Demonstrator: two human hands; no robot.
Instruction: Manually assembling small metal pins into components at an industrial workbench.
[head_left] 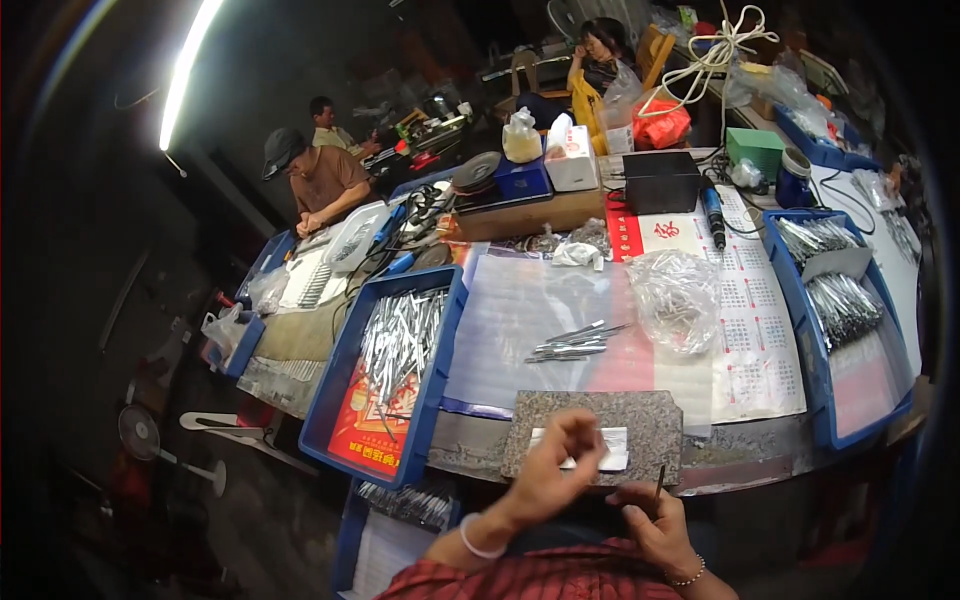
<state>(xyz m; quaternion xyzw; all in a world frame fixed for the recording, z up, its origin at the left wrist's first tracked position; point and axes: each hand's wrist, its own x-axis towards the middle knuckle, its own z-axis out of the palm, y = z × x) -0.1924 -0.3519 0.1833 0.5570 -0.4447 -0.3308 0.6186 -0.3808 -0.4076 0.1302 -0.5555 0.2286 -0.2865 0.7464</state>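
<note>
At the bottom centre of the frame, a person's two hands work at the near edge of a counter (745, 457). The right hand (655, 525), lower and further right, pinches a thin dark stick (660, 480) between thumb and fingers. The stick's long axis stands close to upright in the frame, its top leaning slightly right, its lower end hidden in the grip. It lies to the lower right of the left hand (563, 455), with a small gap between; the right hand is the nearer, being the one that holds it.

The left hand is raised in front of a speckled stone slab (640, 410), fingers bent and thumb close to them. Its fingertips are blurred, so I cannot tell whether anything is between them. Behind it, a white paper (614, 452) lies on the slab, partly covered by the hand.

The stick looks slim, straight and dull, with only a short length showing; its material is unclear. Its upper end overlaps the slab's lower right corner in this view, though whether they touch cannot be told. Above the slab, near the centre of the frame, lies a loose pile of silvery metal strips (575, 344), slanting up to the right, closer to the left hand.
</note>
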